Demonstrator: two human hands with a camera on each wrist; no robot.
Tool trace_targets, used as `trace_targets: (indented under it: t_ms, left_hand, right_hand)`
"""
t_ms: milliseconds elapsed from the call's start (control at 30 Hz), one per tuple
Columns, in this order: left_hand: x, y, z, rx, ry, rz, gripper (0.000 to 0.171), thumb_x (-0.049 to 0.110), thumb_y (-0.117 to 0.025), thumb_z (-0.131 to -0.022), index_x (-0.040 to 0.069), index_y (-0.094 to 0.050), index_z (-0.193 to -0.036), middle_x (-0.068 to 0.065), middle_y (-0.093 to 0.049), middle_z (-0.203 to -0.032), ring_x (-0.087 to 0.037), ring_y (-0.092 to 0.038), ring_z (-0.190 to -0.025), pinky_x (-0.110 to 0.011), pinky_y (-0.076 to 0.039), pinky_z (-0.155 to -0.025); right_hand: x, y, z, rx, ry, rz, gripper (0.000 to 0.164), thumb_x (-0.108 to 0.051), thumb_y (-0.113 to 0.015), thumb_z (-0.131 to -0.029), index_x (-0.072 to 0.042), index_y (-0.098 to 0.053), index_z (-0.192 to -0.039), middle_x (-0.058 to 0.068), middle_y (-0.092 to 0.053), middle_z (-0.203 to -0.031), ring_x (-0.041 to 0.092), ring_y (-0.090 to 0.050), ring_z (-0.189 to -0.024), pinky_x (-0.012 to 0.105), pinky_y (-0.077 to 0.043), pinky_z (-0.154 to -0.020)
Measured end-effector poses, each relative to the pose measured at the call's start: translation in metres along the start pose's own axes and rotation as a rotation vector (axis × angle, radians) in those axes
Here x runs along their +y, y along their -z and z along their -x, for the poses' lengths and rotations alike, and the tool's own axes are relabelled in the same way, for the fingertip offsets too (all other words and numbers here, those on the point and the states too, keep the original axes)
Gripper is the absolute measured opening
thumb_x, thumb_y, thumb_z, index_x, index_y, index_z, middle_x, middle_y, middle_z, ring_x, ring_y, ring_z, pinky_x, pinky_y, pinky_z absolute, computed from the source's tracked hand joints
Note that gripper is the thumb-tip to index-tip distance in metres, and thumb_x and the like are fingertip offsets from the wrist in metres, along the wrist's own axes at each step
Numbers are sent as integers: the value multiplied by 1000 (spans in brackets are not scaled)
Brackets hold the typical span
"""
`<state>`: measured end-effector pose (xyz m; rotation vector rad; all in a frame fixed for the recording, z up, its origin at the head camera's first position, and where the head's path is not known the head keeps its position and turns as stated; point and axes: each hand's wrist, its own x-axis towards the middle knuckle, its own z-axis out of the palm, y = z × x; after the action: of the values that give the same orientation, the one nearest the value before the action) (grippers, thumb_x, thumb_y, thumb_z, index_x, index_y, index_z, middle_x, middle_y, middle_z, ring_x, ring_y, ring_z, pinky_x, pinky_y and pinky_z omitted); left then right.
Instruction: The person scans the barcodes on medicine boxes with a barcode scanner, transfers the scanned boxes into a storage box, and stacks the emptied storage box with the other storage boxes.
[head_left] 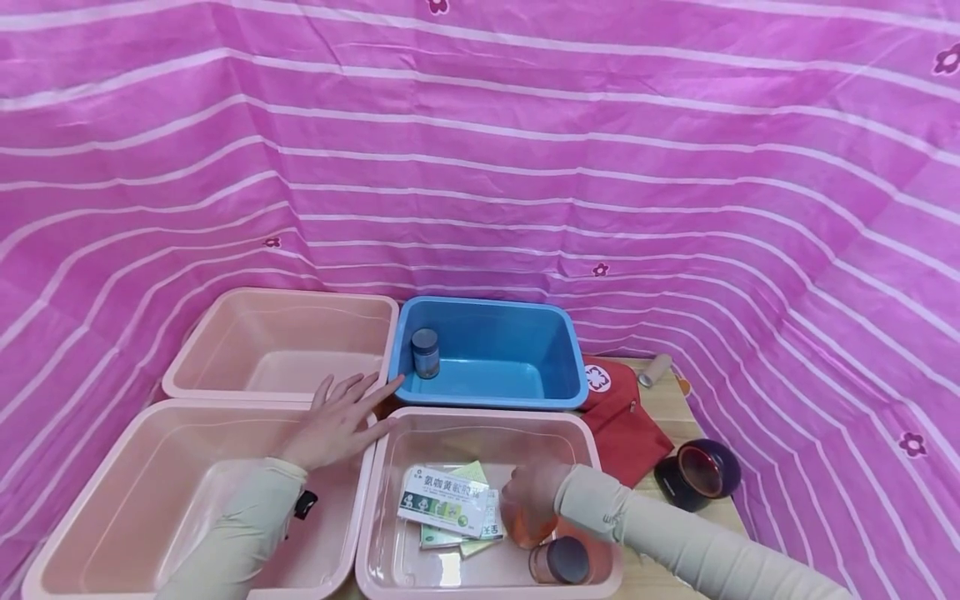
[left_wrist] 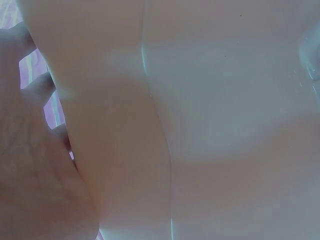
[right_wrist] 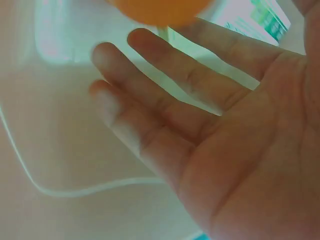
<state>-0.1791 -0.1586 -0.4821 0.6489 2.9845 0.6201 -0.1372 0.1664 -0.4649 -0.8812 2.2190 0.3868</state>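
Observation:
My left hand (head_left: 337, 425) rests with spread fingers where the bins meet, its index finger reaching the blue bin (head_left: 491, 402). In the left wrist view, its fingers (left_wrist: 40, 90) show past a pink bin wall (left_wrist: 110, 150). Over the front right pink bin (head_left: 483, 419), my right hand (head_left: 536, 492) is blurred above an orange object (head_left: 528, 527). The right wrist view shows its fingers extended, with the round orange object (right_wrist: 162, 9) by the fingertips; its kind is unclear. Beside it lies a dark-lidded jar (head_left: 562, 560). White-and-green medicine boxes (head_left: 444, 502) overlap to the left.
Inside the blue bin stands another dark-lidded jar (head_left: 426, 353). Two more pink bins, one at the back (head_left: 277, 293) and one in front (head_left: 135, 433), stand at the left. A red pouch (head_left: 626, 425), a beige cylinder (head_left: 656, 370) and a black round container (head_left: 693, 475) lie right.

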Motion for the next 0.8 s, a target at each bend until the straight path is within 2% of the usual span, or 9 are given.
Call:
trace_targets:
  t_ms: [100,200,367,433,567,633,700,767,800]
  left_hand:
    - [-1,0,0,-3,3,8,71,62,-55,-98,35,-35,-161,-16,-35,-165,-44,-27,-152,-70,-1,-123]
    - [-2,-1,0,-9,5,12,71,62,-55,-98,35,-34,-161,-16,-34,-166,-43,-26,-153,-69,1,-123]
    - [-2,-1,-1,-3,4,14,71,61,-55,-98,35,-35,-160,-16,-35,-165,-44,-27,-152,-70,0,-123]
    - [-1,0,0,-3,2,9,70,61,-55,-98,35,-35,-160,-16,-34,-166,-44,-27,-152,-70,-1,-123]
    - [-2,1,0,1,-8,-1,70,60,-55,-99,35,-35,-160,-16,-34,-166,-44,-28,-152,-70,-2,-123]
    - [-2,1,0,3,-11,-4,70,60,-55,-99,34,-36,-160,-16,-34,-166,-44,-28,-152,-70,-2,-123]
    - [-3,1,0,2,-12,-5,70,60,-55,-99,34,-35,-160,-16,-34,-166,-44,-28,-152,-70,-2,-123]
    - [-3,0,0,-2,-10,-6,70,61,-54,-99,34,-35,-161,-16,-34,-166,-44,-28,-152,-70,-2,-123]
    - [-3,0,0,-3,-9,-7,70,61,-54,-99,34,-35,-161,-16,-34,-166,-44,-27,-152,-70,-1,-123]
  right_hand:
    - [0,-3,1,-3,-33,-110,31,-24,-88,-77,-43,-74,-96,-12,-60,-69,9,-56,-68,26,-48,-66]
    - [-2,-4,3,6,-52,-149,29,-24,-89,-78,-42,-74,-95,-12,-61,-69,9,-55,-67,26,-48,-64]
    - [-1,1,4,40,-66,-98,28,-30,-90,-78,-42,-75,-97,-13,-63,-70,9,-56,-69,27,-50,-66]
    - [1,6,8,89,-73,-79,28,-35,-91,-77,-40,-75,-100,-14,-63,-70,7,-58,-67,26,-52,-65]
    - [10,19,22,246,-75,-127,30,-36,-92,-76,-28,-75,-99,-12,-67,-74,6,-61,-67,25,-55,-67]
    - [17,25,32,328,-42,-193,34,-34,-93,-76,-24,-75,-103,-9,-70,-87,7,-64,-77,27,-57,-74]
    - [25,29,42,405,8,-260,45,-26,-94,-75,-22,-74,-115,-5,-71,-102,9,-65,-88,31,-59,-79]
    - [32,32,53,456,49,-344,58,-19,-92,-76,-20,-69,-129,-1,-67,-121,14,-64,-105,36,-60,-87]
    - [35,34,60,480,60,-377,60,-16,-92,-76,-19,-68,-131,1,-65,-125,16,-63,-109,38,-60,-88]
